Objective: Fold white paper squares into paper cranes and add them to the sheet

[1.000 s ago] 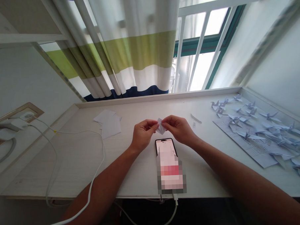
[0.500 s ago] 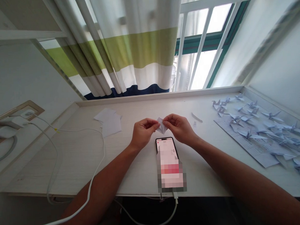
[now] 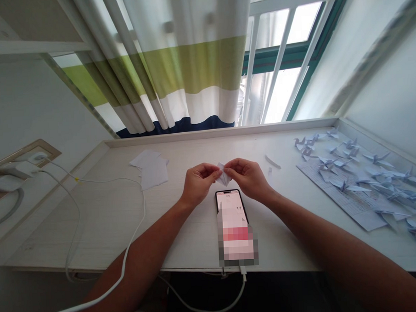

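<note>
A small folded piece of white paper (image 3: 224,178), diamond-shaped with a crease down its middle, is held up above the desk. My left hand (image 3: 202,180) pinches its left side between thumb and fingers. On the right side, my right hand (image 3: 246,175) grips it the same way, so both hands are closed on it. Fingertips cover the paper's side corners. Just below the hands lies a phone (image 3: 230,205) with a lit screen, partly blurred out, and a cable at its lower end.
Loose white paper sheets (image 3: 154,174) lie to the left. Several folded paper cranes (image 3: 345,185) crowd the right, some on a printed sheet (image 3: 355,216). Paper scraps (image 3: 272,162) sit right of my hands. A white cable (image 3: 143,205) crosses the left side above my forearm.
Both hands keep their pinch on the folded paper, with only a very slight shift of the fingers. The digits on the phone screen have changed.
</note>
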Demonstrator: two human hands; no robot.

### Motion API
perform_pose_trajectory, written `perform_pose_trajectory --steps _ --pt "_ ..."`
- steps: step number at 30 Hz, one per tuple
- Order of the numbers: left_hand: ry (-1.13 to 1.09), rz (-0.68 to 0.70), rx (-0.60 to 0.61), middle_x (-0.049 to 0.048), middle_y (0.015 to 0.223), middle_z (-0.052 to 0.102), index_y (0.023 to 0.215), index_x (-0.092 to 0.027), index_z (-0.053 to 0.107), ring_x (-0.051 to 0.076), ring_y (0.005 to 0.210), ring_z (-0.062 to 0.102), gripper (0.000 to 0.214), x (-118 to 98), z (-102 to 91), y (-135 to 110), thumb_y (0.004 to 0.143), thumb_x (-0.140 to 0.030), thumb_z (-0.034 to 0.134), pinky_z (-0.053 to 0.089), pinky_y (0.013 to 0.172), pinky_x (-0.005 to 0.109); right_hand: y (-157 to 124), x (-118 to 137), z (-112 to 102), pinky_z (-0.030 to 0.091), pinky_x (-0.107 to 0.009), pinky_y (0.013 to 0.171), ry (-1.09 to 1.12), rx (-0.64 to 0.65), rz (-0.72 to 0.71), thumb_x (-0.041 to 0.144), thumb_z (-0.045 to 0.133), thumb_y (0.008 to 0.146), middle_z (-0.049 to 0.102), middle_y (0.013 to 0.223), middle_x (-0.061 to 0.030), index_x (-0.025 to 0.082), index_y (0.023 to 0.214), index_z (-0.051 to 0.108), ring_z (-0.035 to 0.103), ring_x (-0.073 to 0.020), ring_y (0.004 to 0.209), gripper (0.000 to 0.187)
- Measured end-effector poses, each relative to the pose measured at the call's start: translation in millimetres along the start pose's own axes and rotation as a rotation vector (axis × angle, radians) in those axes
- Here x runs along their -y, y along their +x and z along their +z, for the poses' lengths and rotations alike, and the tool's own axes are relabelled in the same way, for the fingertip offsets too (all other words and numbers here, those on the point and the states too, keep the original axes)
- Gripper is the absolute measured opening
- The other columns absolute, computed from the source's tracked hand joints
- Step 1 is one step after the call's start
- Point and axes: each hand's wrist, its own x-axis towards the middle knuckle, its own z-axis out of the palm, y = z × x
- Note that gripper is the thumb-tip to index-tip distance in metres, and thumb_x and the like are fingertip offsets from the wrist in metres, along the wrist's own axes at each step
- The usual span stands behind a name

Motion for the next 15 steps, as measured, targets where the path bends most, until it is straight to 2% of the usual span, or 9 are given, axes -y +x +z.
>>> perform_pose_trajectory --steps 9,15 --pt "-0.109 -0.046 -0.012 0.0011 0.075 0.071 0.084 -0.016 0.071 0.012 0.068 0.065 0.033 -4.2 0.1 0.5 0.063 -0.032 0.09 0.052 0.063 0.025 -0.3 -1.5 3.2 0.058 -0.035 0.071 -0.012 -0.031 -0.04 0.043 0.076 0.081 0.076 0.084 -0.0065 0.018 0.088 0.072 0.071 -0.0207 0.078 0.026" --pt "-0.135 -0.069 0.013 -0.0013 0.07 0.069 0.091 -0.017 0.07 0.012 0.065 0.065 0.035 -8.2 -2.8 1.3 0.066 -0.032 0.089 0.053 0.066 0.025 -1.5 -1.3 4.9 0.059 -0.036 0.074 -0.019 -0.031 -0.056 0.043 0.076 0.082 0.076 0.085 -0.0061 0.019 0.089 0.072 0.071 -0.0211 0.079 0.025"
